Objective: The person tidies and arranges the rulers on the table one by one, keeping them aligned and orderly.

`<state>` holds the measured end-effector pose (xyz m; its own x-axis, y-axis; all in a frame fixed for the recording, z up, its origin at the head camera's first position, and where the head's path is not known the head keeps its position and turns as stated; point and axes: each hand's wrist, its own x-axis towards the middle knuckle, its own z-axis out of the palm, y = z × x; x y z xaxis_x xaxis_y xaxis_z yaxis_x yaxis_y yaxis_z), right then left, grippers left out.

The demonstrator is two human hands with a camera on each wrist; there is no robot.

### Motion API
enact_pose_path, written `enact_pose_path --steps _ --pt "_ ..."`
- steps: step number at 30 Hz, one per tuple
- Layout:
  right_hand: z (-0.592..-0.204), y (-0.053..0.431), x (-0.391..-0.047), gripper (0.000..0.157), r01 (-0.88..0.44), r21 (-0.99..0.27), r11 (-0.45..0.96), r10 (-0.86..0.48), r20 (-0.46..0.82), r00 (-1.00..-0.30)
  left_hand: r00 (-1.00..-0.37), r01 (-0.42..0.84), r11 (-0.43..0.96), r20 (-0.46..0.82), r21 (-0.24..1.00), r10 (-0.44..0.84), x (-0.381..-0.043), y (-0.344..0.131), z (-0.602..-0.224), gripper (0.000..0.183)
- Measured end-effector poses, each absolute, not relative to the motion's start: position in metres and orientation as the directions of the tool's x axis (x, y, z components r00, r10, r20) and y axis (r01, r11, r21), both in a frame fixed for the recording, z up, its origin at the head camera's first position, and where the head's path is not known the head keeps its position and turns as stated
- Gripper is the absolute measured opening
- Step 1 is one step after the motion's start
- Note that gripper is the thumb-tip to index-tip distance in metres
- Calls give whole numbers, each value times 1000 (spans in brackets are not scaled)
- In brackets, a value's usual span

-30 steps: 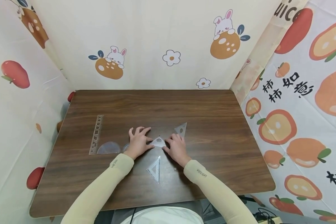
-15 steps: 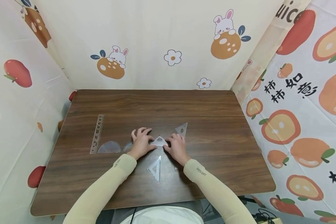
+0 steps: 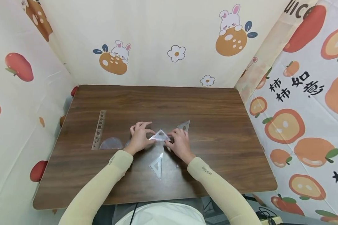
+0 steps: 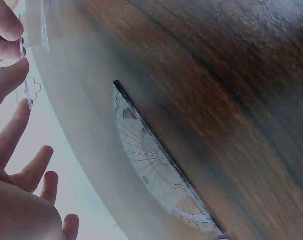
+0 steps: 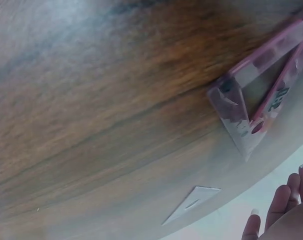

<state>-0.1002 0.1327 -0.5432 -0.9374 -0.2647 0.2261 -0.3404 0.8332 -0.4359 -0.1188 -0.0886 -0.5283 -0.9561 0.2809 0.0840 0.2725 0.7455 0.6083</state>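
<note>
Both hands hold a small clear set square (image 3: 157, 137) by its lower corners, its surface tilted and seemingly just off the table. My left hand (image 3: 139, 137) pinches the left corner between thumb and index finger, its other fingers spread; the left wrist view shows the thin plate (image 4: 28, 92) edge-on. On the right corner, my right hand (image 3: 181, 144) pinches with thumb and fingers. A second set square (image 3: 153, 168) with a triangular cutout lies in front of the hands. Behind the right hand lies another set square (image 3: 186, 124), partly covered.
Left of the hands lie a clear protractor (image 3: 111, 143) and a smaller one (image 3: 127, 143) mostly hidden by the left hand. A stencil ruler (image 3: 94, 144) lies farther left on the brown wooden table (image 3: 219, 118). Printed curtains surround the back and sides.
The set square between the hands was flat on the table and is now tilted, seemingly raised. Both hands have come up slightly with it. The head view has shifted a little.
</note>
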Motion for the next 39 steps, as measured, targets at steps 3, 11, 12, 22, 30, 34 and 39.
enact_pose_path --steps 3,11,12,22,30,34,39 --pt "-542 132 -102 31 -339 -436 834 -267 219 -938 -957 256 730 58 634 286 -121 -91 -529 26" --pt "-545 129 -98 30 -342 -409 846 -287 191 -939 -955 238 733 15 637 297 -114 -96 -532 25" --pt "-545 128 -97 31 -340 -403 849 -289 184 -939 -955 237 735 13 636 297 -112 -96 -533 25" --pt "-550 121 -92 32 -323 -352 879 -294 134 -946 -953 237 735 6 636 303 -100 -101 -541 27" --pt "-555 117 -88 31 -328 -324 888 -302 128 -945 -947 241 739 -16 629 322 -93 -105 -547 33" --pt "-558 116 -86 31 -322 -327 888 -296 128 -947 -943 230 742 -44 629 329 -92 -107 -550 34" --pt "-562 114 -85 31 -319 -324 890 -290 136 -947 -948 216 744 -48 632 316 -92 -108 -554 34"
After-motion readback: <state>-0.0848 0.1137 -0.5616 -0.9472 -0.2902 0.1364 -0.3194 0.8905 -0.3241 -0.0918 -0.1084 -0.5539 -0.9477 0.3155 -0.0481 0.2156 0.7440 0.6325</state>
